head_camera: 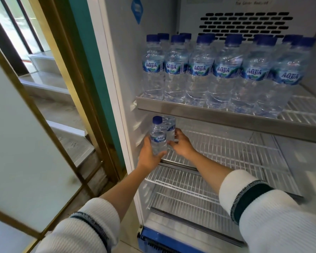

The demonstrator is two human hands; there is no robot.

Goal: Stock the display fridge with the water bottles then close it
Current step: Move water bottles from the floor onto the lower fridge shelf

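Note:
The display fridge [117, 88] stands open in front of me. Its top shelf [226, 115] carries several clear water bottles [199, 70] with blue caps and Aqua labels, in two rows. On the wire middle shelf [235, 152], at the front left corner, my left hand [150, 156] is wrapped around a water bottle [158, 136] that stands upright. My right hand [181, 143] grips a second bottle [170, 126] just behind it, mostly hidden by the first.
A lower wire shelf [181, 194] sits beneath, with the fridge's blue base [162, 241] below it. A gold-framed glass panel [26, 143] stands close on the left, with marble steps [58, 99] behind it. The right part of the top shelf is bare grille.

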